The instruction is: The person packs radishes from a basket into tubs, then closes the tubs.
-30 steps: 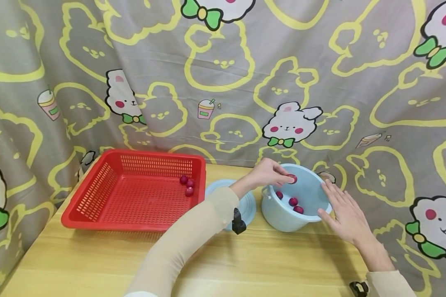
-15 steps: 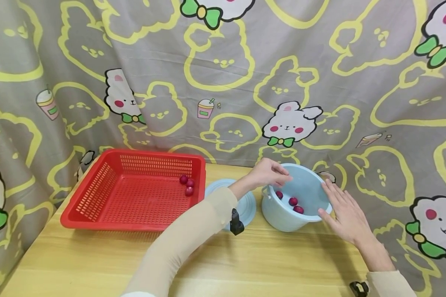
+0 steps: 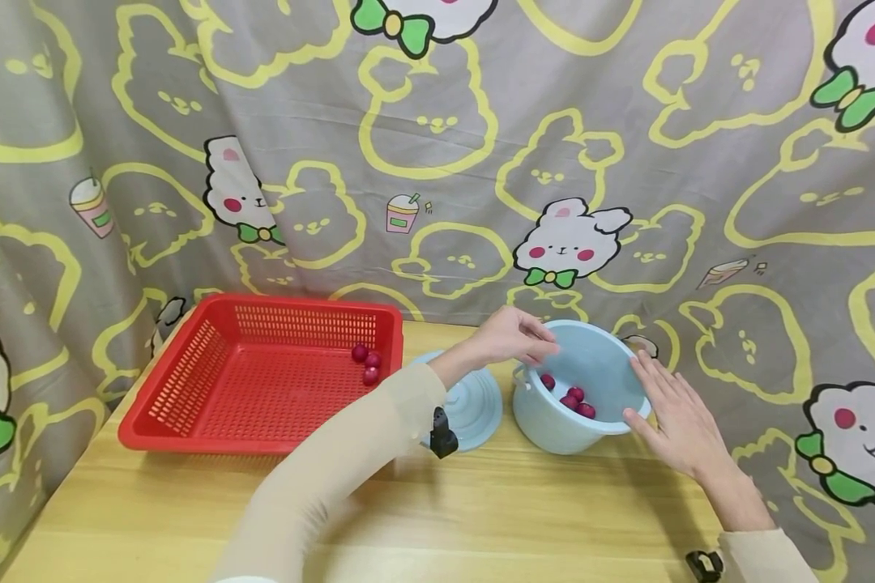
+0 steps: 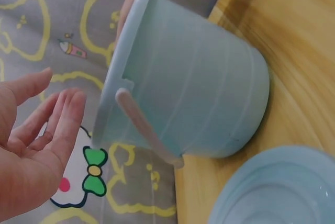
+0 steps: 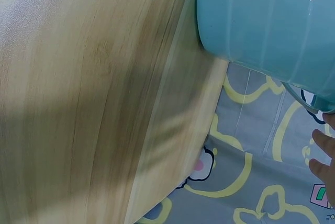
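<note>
A light-blue bucket stands on the table, with several dark-red, plum-like fruits at its bottom. Just over its left rim is my left hand, holding nothing. In the left wrist view the same hand has loosely bent, parted fingers, apart from the bucket and its handle. My right hand rests on the bucket's right rim with fingers extended. Only some fingertips of it show in the right wrist view.
To the left sits a red perforated basket with 3 more plum-like fruits near its right wall. A round light-blue lid lies between basket and bucket, partly under my left forearm. A patterned curtain hangs behind the table.
My left hand let go of a plum-like fruit, which now lies in the bucket with the others. Since then the hand has drawn slightly left. The right hand stays in place.
</note>
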Available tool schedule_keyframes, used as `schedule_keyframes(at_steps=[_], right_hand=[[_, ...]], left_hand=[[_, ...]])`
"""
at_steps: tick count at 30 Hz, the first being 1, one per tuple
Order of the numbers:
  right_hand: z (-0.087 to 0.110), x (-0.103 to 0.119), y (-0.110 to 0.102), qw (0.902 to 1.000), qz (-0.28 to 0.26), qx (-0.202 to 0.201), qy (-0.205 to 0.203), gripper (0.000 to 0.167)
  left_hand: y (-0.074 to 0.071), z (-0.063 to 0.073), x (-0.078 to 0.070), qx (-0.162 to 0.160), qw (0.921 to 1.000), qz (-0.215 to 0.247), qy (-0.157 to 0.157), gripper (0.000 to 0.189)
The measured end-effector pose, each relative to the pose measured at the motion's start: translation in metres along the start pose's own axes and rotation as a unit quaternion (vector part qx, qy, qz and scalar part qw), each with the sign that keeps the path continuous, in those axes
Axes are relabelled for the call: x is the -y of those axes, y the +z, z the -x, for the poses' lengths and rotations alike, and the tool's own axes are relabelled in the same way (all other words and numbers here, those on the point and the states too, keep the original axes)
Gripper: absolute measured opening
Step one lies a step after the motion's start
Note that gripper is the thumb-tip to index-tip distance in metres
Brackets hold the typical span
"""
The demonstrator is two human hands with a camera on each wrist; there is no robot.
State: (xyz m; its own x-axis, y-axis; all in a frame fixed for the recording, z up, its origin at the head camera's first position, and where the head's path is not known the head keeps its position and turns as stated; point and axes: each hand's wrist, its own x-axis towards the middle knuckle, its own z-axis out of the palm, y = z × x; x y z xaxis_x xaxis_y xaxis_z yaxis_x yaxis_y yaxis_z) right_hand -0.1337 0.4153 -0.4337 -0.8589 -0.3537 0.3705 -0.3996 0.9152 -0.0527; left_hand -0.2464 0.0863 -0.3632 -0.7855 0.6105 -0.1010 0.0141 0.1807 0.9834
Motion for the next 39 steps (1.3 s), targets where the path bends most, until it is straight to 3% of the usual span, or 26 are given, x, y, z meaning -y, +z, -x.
schedule_keyframes(at_steps=[8,13,23,32,39], right_hand=[[0.0,0.0,-0.001,1.0,-0.002,0.005,0.005,0.077],[0.0,0.001,-0.001,1.0,-0.003,0.007,0.004,0.077],[-0.001,0.0,-0.001,1.0,0.003,0.008,0.004,0.078],[-0.001,-0.002,0.0,0.9999,0.003,0.011,0.007,0.078],[-0.001,-0.001,-0.001,0.9999,0.002,0.009,0.006,0.078]], left_hand=[[-0.029,0.01,-0.002,-0.009,0.9996,-0.027,0.009,0.026],[-0.052,0.02,0.002,-0.024,0.9987,-0.044,-0.003,0.029],[-0.093,0.04,0.007,-0.055,0.9979,-0.032,-0.013,0.026],[-0.129,0.065,0.012,-0.064,0.9964,-0.049,-0.026,0.03],[-0.154,0.081,0.022,-0.09,0.9932,-0.059,-0.043,0.032]])
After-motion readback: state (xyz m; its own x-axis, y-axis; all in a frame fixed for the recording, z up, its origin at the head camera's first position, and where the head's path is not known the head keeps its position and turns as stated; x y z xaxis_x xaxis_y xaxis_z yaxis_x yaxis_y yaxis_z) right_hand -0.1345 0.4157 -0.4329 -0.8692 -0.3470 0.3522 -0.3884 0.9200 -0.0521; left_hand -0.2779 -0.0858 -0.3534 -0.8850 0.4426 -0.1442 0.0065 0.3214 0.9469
